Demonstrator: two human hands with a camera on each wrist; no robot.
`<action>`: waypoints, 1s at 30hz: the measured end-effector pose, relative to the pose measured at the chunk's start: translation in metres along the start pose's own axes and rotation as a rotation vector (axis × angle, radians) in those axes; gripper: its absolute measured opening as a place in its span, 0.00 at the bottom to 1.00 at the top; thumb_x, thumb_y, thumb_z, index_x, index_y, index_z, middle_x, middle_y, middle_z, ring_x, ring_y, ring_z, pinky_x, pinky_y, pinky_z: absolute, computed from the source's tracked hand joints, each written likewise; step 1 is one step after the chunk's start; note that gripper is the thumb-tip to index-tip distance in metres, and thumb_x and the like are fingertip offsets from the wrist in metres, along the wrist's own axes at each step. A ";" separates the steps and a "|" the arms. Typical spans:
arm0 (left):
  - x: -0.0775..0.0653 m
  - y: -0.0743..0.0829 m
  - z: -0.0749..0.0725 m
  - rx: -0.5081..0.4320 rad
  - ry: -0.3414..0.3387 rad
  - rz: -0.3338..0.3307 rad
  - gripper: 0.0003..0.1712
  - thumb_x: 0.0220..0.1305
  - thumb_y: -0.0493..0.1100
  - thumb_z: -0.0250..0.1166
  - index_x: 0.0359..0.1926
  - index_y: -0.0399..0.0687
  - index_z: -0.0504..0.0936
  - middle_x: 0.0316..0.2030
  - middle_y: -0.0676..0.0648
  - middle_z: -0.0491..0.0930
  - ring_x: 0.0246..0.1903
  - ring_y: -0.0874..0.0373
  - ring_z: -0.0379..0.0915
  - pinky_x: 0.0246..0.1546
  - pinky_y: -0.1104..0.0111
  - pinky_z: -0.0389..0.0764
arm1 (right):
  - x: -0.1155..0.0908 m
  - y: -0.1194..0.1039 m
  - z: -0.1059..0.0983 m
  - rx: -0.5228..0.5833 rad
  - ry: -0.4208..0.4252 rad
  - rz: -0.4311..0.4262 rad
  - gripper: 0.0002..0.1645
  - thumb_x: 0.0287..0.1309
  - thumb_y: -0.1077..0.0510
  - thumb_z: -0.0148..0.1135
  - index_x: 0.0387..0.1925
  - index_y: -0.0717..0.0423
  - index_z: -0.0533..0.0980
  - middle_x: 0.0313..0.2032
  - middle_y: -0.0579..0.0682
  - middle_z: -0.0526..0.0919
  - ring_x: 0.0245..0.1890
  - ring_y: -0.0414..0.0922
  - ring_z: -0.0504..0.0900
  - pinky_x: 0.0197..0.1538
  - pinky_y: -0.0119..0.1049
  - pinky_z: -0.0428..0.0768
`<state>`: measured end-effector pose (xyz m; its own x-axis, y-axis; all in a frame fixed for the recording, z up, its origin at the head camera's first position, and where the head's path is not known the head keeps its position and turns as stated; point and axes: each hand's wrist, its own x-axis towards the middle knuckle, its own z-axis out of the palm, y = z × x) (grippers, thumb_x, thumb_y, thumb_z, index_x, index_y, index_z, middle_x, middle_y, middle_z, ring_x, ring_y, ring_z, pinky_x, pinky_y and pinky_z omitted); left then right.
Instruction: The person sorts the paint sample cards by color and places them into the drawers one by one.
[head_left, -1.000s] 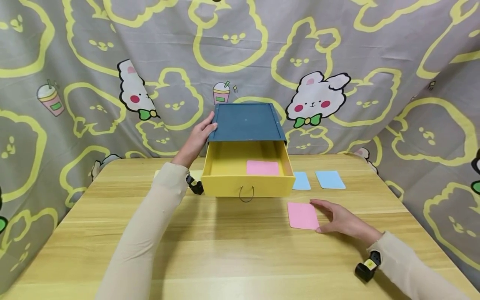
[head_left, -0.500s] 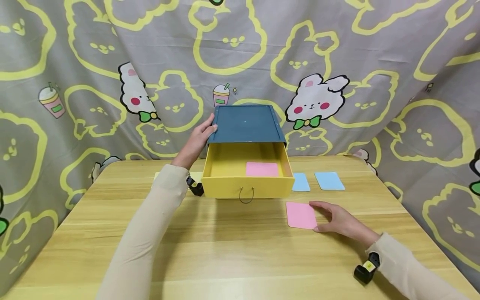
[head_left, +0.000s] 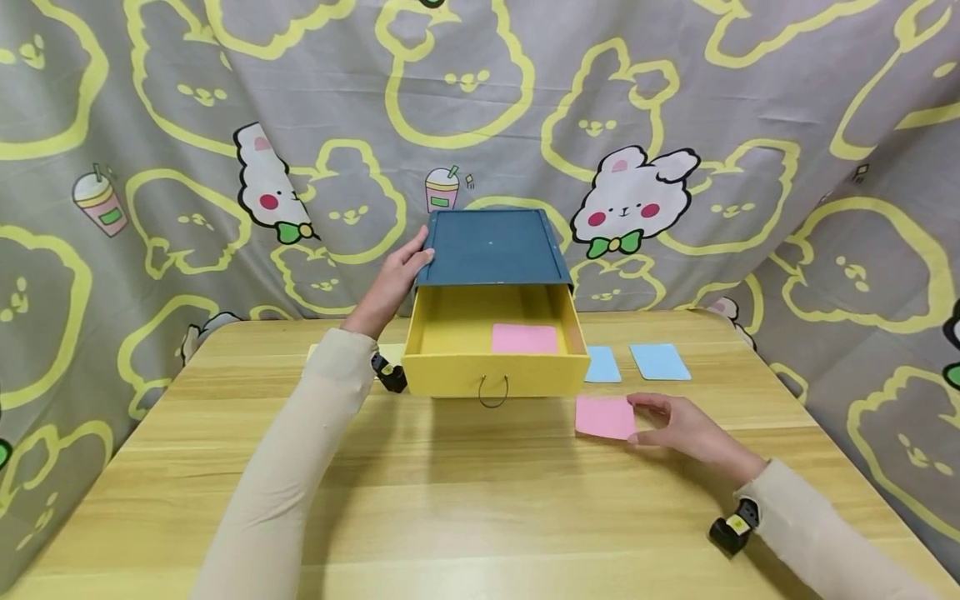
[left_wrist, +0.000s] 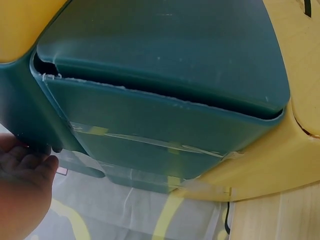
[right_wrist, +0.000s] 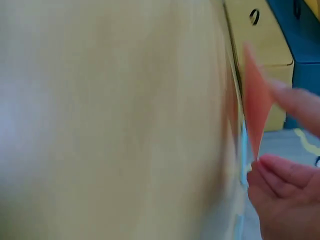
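Note:
My right hand (head_left: 686, 429) pinches a pink square card (head_left: 604, 417) by its right edge, thumb on the near corner. The card is tilted up off the table; in the right wrist view the card (right_wrist: 256, 102) appears nearly edge-on between thumb and fingers. Ahead of it stands a dark blue cabinet (head_left: 491, 246) with its yellow drawer (head_left: 491, 375) pulled out. Inside the drawer is another pink card (head_left: 524, 338). My left hand (head_left: 393, 279) rests against the cabinet's left side, near the top edge. In the left wrist view its fingers (left_wrist: 45, 167) touch the blue wall.
Two blue cards (head_left: 660, 362) lie right of the cabinet, one partly hidden by the drawer. Pale yellow cards (head_left: 392, 353) are partly covered by the left forearm. A wire loop handle (head_left: 492, 392) hangs on the drawer front. A patterned curtain (head_left: 480, 100) closes off the back.
The pink card has been raised from lying flat on the table to a tilted position, and my right hand has shifted slightly forward. My left hand and the drawer have stayed put.

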<state>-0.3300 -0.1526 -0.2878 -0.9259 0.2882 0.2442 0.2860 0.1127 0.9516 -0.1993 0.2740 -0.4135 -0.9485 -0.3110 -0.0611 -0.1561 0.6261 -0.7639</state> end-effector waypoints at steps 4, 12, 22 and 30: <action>0.001 -0.001 0.000 0.000 0.003 -0.008 0.36 0.72 0.48 0.48 0.74 0.47 0.43 0.75 0.51 0.38 0.74 0.60 0.31 0.73 0.63 0.42 | 0.000 -0.010 -0.013 0.003 0.027 -0.012 0.43 0.49 0.53 0.71 0.61 0.72 0.66 0.61 0.69 0.69 0.63 0.64 0.66 0.63 0.51 0.65; -0.001 0.005 0.001 -0.009 0.003 -0.014 0.36 0.72 0.45 0.47 0.74 0.43 0.42 0.75 0.48 0.37 0.74 0.58 0.31 0.73 0.62 0.42 | 0.004 -0.037 -0.047 0.057 0.043 0.019 0.42 0.56 0.54 0.66 0.66 0.70 0.61 0.66 0.67 0.63 0.67 0.62 0.59 0.65 0.42 0.65; -0.006 0.010 0.003 0.005 0.006 -0.024 0.36 0.72 0.46 0.48 0.74 0.45 0.43 0.75 0.51 0.38 0.74 0.59 0.32 0.73 0.63 0.43 | 0.009 -0.082 -0.089 0.032 0.146 -0.010 0.42 0.57 0.51 0.65 0.69 0.60 0.60 0.68 0.60 0.62 0.66 0.40 0.65 0.56 0.16 0.68; 0.002 -0.003 -0.001 0.012 0.028 -0.015 0.37 0.71 0.50 0.49 0.74 0.49 0.45 0.75 0.53 0.40 0.73 0.62 0.34 0.72 0.64 0.44 | 0.010 -0.127 -0.106 0.090 0.236 -0.039 0.41 0.56 0.53 0.66 0.69 0.55 0.61 0.68 0.50 0.64 0.58 0.23 0.68 0.55 0.16 0.69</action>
<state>-0.3332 -0.1527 -0.2897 -0.9365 0.2600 0.2352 0.2750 0.1286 0.9528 -0.2177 0.2672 -0.2491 -0.9820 -0.1517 0.1127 -0.1783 0.5473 -0.8177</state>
